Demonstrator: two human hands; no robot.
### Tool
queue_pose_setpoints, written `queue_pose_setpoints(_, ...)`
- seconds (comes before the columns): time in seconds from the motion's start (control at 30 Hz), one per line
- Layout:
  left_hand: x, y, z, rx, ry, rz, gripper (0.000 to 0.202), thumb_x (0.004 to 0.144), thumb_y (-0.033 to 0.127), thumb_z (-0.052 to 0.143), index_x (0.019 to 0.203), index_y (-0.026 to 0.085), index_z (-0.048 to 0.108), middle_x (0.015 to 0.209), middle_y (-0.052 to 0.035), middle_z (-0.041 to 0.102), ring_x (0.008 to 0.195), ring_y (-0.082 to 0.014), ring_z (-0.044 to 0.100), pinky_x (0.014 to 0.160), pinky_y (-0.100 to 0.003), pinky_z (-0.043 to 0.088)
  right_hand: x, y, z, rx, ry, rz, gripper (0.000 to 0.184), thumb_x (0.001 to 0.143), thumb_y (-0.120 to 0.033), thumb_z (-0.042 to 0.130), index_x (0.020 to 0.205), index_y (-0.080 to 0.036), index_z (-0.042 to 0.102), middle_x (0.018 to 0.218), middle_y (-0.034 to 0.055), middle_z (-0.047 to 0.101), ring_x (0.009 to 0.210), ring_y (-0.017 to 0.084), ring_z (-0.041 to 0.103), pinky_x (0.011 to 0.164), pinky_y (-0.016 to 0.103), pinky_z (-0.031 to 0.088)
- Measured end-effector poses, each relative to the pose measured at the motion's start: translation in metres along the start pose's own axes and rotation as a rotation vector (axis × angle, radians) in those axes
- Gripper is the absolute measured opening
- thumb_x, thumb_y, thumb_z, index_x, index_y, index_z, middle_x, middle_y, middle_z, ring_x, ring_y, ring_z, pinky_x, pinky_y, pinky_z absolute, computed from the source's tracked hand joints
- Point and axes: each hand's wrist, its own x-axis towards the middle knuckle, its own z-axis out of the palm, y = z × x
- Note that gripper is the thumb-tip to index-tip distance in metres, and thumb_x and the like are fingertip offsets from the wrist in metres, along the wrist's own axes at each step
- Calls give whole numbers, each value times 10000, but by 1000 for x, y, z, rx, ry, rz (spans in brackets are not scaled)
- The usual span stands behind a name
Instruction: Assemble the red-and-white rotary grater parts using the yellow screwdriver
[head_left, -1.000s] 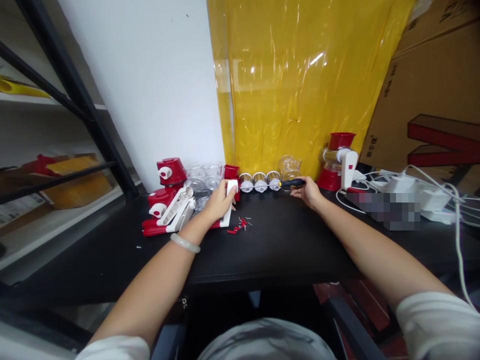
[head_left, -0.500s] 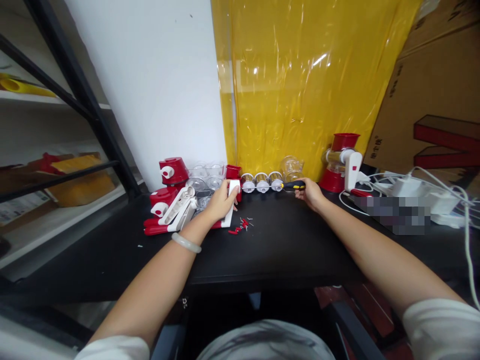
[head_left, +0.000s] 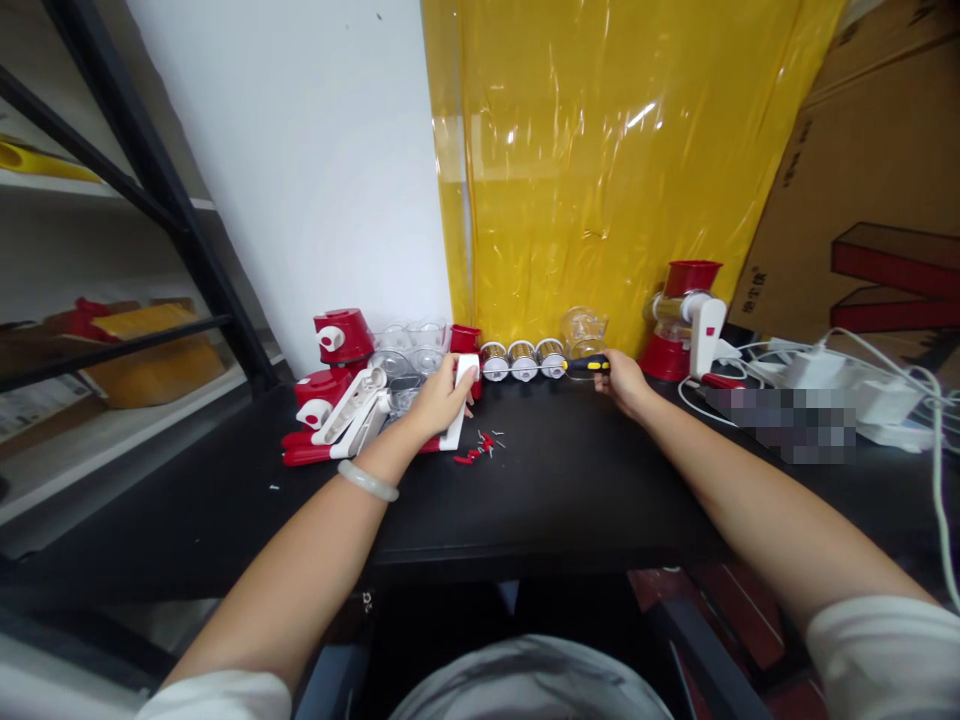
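Observation:
My left hand is closed around a white crank handle, held upright on the black table; its red grip lies low toward the left. In my right hand is a screwdriver with a black and yellow handle. Its long thin shaft runs level to the left and reaches the top of the crank handle; the tip's exact contact is too small to tell. Small red pieces and screws lie just right of the crank handle. Behind the shaft stand three metal grater drums.
Left of my hand are red grater bases, more white crank handles and clear plastic cups. An assembled rotary grater stands at the right, beside a tangle of white cables and chargers. A black shelf frame rises at the left.
My hands keep the same grips, with the screwdriver still against the crank handle. The screwdriver's handle looks slightly turned in my right hand. The whole view has shifted slightly.

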Motion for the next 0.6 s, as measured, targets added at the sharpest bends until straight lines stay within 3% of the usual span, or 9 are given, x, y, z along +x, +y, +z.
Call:
queue_pose_setpoints(0.23, 0, 0, 0, -2, -5, -4, 366, 951, 524, 367, 1095, 191, 421, 662, 2, 630, 491, -192, 638, 508, -307, 493, -2, -2, 1, -18, 4, 19, 168, 926, -262, 414, 808, -194, 512, 424, -41, 480, 324, 94, 433, 350, 183, 370)
queue_pose_setpoints(0.6, 0, -1, -1, 52, 2, 3, 334, 959, 495, 364, 1109, 201, 412, 659, 14, 636, 509, -185, 641, 549, -306, 497, 5, 9, -5, -64, -34, -99, 328, 939, -429, 486, 697, -210, 454, 388, -54, 433, 294, 85, 385, 306, 190, 307)
